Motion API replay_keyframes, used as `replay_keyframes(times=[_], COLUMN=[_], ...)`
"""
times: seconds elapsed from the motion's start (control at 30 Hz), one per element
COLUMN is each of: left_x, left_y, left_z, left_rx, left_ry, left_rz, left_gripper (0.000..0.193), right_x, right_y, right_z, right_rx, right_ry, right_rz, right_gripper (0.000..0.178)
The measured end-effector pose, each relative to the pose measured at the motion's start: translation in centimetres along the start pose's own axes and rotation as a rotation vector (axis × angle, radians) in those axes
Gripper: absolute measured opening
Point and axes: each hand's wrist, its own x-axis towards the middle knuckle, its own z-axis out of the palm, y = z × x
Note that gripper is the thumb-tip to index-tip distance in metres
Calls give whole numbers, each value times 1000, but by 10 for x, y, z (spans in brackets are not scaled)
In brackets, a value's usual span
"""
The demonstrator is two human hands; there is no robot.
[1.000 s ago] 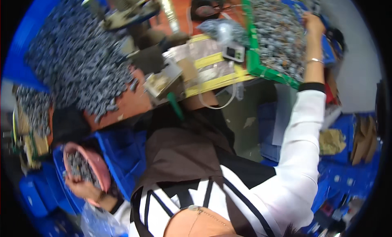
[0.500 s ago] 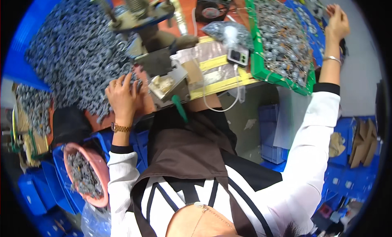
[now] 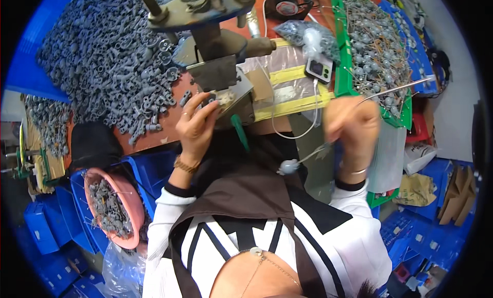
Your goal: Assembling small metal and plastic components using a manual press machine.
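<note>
My left hand (image 3: 194,127) is at the bench press (image 3: 209,67), thumb and fingers closed on a small grey plastic part (image 3: 208,98) beside the pale block (image 3: 224,98) of the fixture. My right hand (image 3: 352,120), smeared by motion, is closed around a thin wire (image 3: 398,87). One end of the wire sticks out to the right. Below the fist, a grey ball (image 3: 289,167) hangs on a strand toward my lap. Loose grey plastic parts (image 3: 113,67) lie in a big heap left of the press.
A green tray (image 3: 345,51) of grey balls with wires stands at the right. Between it and the press are a phone (image 3: 319,68), a white cable (image 3: 292,136) and a plastic bag (image 3: 308,38). A pink basin (image 3: 136,231) of grey parts stands lower left. A green handle (image 3: 239,132) juts from the fixture.
My right hand has come back from beyond the green tray and now holds a wire with a grey ball. My left hand has moved right, from the heap to the press, with a grey part.
</note>
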Motion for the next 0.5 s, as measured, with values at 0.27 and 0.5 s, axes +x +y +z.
replay_keyframes(times=[0.27,0.5], left_x=[10,4], left_y=[-8,-32], left_z=[8,-29], left_rx=[30,696], left_ry=[-180,-70], left_rz=[50,40], left_gripper=[19,28], right_x=[-21,-23], right_y=[33,55], right_z=[74,89], right_rx=[263,-42], right_ry=[-226,-179], right_rz=[582,571], right_gripper=[18,20])
